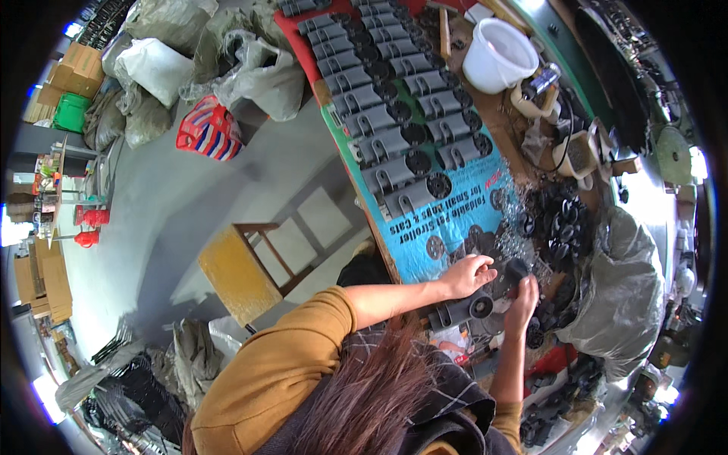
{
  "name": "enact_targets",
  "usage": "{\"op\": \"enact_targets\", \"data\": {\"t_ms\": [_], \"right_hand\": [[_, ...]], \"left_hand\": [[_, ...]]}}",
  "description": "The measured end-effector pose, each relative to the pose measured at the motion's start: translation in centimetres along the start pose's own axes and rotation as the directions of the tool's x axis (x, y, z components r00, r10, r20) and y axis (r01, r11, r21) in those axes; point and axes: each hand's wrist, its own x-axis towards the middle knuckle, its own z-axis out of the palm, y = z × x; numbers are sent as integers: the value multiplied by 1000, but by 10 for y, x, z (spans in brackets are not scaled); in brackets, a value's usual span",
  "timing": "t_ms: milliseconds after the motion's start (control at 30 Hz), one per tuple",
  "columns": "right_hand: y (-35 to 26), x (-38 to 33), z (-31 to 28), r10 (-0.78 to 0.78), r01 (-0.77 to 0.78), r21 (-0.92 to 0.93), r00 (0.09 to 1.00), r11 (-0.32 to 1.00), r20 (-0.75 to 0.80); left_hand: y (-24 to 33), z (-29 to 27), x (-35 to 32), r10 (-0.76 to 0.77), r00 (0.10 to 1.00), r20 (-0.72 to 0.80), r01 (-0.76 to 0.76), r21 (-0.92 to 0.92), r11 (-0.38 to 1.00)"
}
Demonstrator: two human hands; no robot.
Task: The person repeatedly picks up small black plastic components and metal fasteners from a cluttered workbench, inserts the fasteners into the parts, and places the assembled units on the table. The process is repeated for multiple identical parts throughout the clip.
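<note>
At the near end of the workbench, the right hand [528, 299] curls its fingers around the side of a dark rounded part [518, 268]. The left hand [470, 274] is half open just to its left, thumb and fingers drawn near each other; whether it pinches anything small I cannot tell. The part looks black, smooth and domed, its underside hidden. Below the left wrist lies a grey housing [453, 313] with a round black end, similar to the housings [369, 104] lined up in two rows farther along. Past these stands a white bucket [482, 70], its contents unclear; a cream tub [563, 168] nearer by holds small grey pieces.
</note>
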Motion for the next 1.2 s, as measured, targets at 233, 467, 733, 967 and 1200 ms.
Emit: {"op": "enact_targets", "data": {"t_ms": [233, 467, 733, 967, 1200], "right_hand": [[-40, -73, 58, -52, 50, 57, 997, 997, 48], [-14, -109, 51, 62, -51, 124, 994, 991, -87], [-1, -123, 44, 297, -63, 548, 889, 834, -350], [12, -129, 44, 451, -124, 706, 842, 697, -297], [28, -132, 46, 488, -96, 755, 814, 648, -315]], "left_hand": [[46, -43, -2, -62, 960, 274, 94, -104, 990], [47, -29, -10, -200, 924, 325, 223, -35, 974], [38, 10, -16, -256, 834, 488, 416, -253, 874], [27, 14, -18, -484, 754, 443, 568, -71, 820], [23, 21, -17, -534, 706, 466, 618, -36, 786]]}}
